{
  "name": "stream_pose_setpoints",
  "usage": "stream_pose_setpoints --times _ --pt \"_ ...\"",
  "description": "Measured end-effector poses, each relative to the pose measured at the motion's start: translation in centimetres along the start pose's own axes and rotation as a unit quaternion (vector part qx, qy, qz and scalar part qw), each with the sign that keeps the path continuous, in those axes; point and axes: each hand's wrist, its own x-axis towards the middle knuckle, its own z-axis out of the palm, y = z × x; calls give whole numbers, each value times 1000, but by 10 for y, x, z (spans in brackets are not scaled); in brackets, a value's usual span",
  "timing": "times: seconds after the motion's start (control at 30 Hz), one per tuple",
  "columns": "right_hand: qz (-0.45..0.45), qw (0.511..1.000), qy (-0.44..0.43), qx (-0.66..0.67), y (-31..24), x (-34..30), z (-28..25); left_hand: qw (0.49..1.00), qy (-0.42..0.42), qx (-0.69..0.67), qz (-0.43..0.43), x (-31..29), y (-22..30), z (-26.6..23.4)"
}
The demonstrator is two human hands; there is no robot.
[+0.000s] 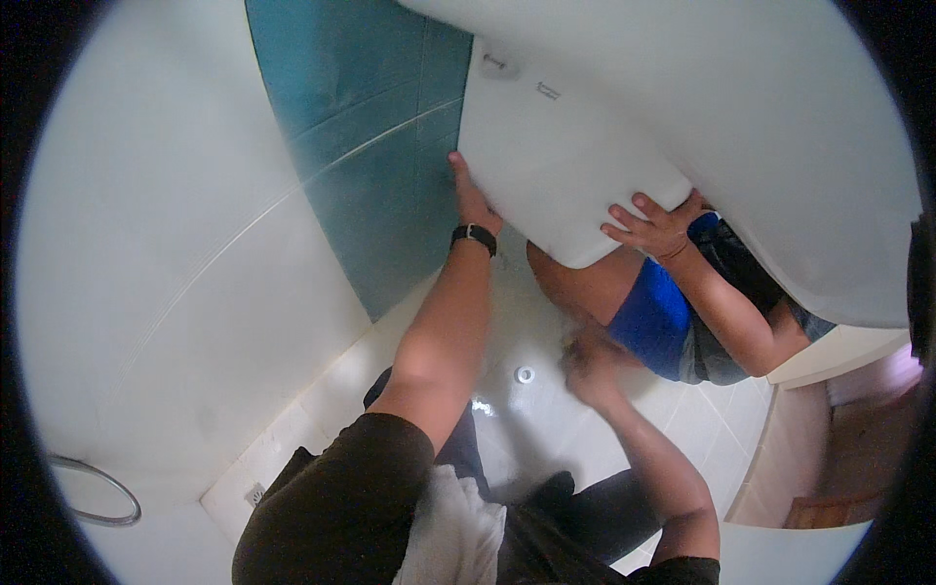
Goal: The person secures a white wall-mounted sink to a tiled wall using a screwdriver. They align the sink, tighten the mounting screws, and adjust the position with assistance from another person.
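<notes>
My left hand (475, 202), with a dark watch on the wrist, grips the left edge of a white ceramic fixture (570, 161) with rounded corners. The thumb shows along its side; the other fingers are mostly hidden. Below the fixture, my right hand (591, 369) is near the other person's knee, smeared by motion, so its grasp is unclear. Another person's hand (655, 226) lies with spread fingers on the fixture's lower right corner. That person (653, 312), in blue and dark clothing, crouches partly beneath it.
Teal tiles (375, 166) cover the wall left of the fixture. A small white ring (525, 374) is on the pale tiled floor (507, 429). A bent metal hose (125, 507) hangs at the lower left, and a floor drain (255, 495) sits by the wall. A large white surface (780, 127) fills the upper right.
</notes>
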Motion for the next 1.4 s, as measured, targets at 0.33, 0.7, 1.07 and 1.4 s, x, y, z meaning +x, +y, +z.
stream_pose_setpoints --times 0.33,0.7,1.07,1.4 --pt "-3 950 -282 -133 124 -47 202 999 -11 -12 32 6 -1 -2" --pt "9 999 19 39 -29 81 -8 999 51 5 -4 -12 3 16" --pt "-27 929 266 255 -42 123 -114 999 22 -17 31 0 -3 13" --pt "-58 916 332 218 -10 163 -94 998 37 -40 29 5 -1 6"
